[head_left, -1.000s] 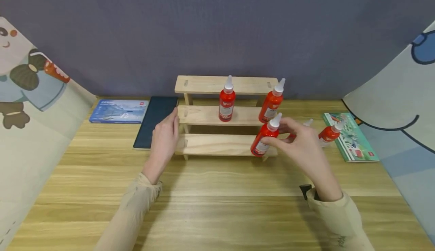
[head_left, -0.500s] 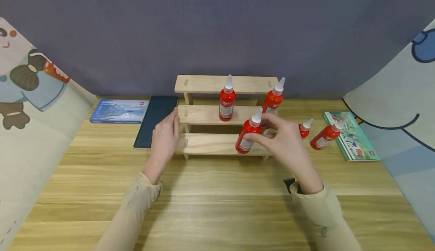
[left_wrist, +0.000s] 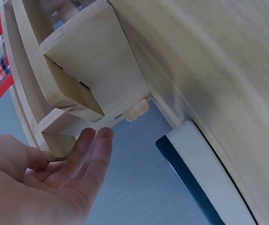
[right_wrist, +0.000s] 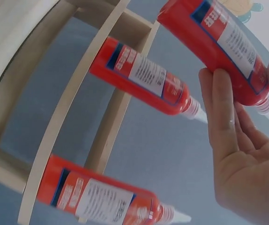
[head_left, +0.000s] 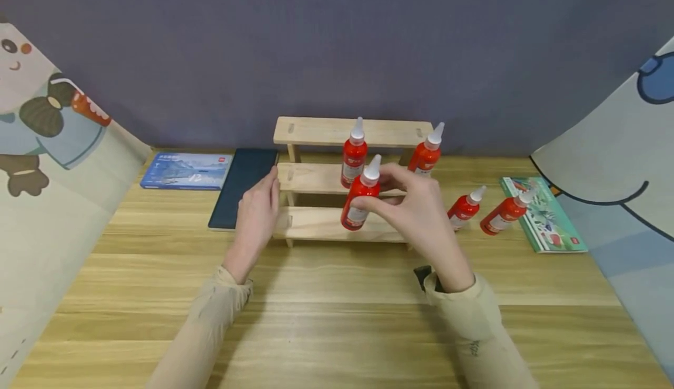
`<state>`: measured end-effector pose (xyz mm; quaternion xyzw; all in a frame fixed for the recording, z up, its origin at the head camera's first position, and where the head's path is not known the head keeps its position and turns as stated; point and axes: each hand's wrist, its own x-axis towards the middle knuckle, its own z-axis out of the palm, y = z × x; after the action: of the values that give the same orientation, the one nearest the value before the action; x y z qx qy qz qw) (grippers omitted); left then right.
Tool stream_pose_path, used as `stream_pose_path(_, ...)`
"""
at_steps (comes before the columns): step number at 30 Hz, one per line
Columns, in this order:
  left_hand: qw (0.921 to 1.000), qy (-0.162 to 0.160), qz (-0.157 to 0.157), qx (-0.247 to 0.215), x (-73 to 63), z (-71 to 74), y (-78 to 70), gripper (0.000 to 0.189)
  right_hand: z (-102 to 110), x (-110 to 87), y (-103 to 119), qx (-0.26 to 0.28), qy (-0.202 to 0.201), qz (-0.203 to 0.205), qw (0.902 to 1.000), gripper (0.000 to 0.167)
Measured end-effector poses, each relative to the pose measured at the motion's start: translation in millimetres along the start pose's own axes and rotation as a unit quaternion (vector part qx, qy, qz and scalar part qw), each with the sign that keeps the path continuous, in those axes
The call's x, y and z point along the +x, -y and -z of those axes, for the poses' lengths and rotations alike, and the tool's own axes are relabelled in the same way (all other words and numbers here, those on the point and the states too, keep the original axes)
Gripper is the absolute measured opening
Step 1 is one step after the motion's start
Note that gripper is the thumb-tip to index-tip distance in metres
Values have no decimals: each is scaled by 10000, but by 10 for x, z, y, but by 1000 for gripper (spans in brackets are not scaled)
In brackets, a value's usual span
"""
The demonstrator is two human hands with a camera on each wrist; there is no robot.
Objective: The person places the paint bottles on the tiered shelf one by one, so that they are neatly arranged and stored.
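My right hand (head_left: 416, 205) pinches a red squeeze bottle (head_left: 360, 199) with a white pointed cap between thumb and fingers. In the right wrist view that held bottle (right_wrist: 219, 42) is tilted and apart from the shelf. My left hand (head_left: 257, 207) touches the left end of a three-tier wooden shelf (head_left: 313, 222). Its fingers (left_wrist: 99, 152) look mostly straight beside the plank's end in the left wrist view. On the middle tier stand two more red bottles, one near the centre (head_left: 354, 158) and one at the right end (head_left: 425, 154), partly hidden by my right hand.
Two red bottles, a nearer one (head_left: 464, 206) and a farther one (head_left: 504, 214), stand on the table right of the shelf. A green book (head_left: 550, 219) lies beyond them. A dark notebook (head_left: 239, 184) and a blue box (head_left: 185, 171) lie to the left. A grey partition (head_left: 337, 44) rises behind.
My right hand has carried the bottle leftward, from the shelf's right end to in front of the centre bottle. More of the bottles on the right is now visible. My left hand stays put.
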<state>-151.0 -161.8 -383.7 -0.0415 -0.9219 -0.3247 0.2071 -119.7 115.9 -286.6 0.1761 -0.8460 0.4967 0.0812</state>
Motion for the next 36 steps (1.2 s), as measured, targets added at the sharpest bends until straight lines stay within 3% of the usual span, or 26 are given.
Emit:
stream_pose_path(6,10000,-41,-33,-6,-7,0,0,39,-160,154,68,247,-19,165,9996,39)
stream_pose_path(20,9999,-109,-70,43,-8,-14,12,39,-464,390,87,33,-308,287,9991,44)
stream_pose_path(28,9999,-141,-65,62,-3,-14,3,40,-561,513,99,-298,-517,691,9958,43)
stream_pose_path(36,9999,-104,-43,114,5,-20,11,40,-636,564,121,-358,-504,844,9945,44)
